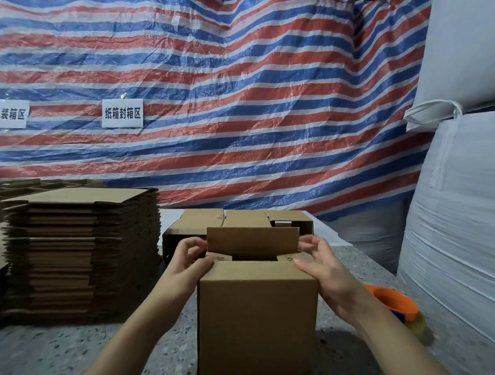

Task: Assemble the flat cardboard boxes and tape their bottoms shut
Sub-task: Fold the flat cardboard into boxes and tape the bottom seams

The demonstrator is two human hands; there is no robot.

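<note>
A brown cardboard box (256, 321) stands on the speckled stone table (64, 359), nearest the person, with a left hand (187, 262) and a right hand (325, 266) at its two top corners. Behind it sits another assembled cardboard box (191, 225). A tall stack of flat cardboard blanks (80, 255) lies to the left. An orange tape dispenser (396, 302) rests to the right, beside big white woven sacks (460, 208). A red, white and blue striped tarpaulin (237, 89) hangs behind everything, bearing two white paper signs (122, 113).

Behind and beside your bench

You face a red, white and blue striped tarp (237, 103) carrying two white paper signs (122, 113) with Chinese characters; at your right, big white woven sacks (460, 208) are stacked beside the speckled stone tabletop (64, 351).
</note>
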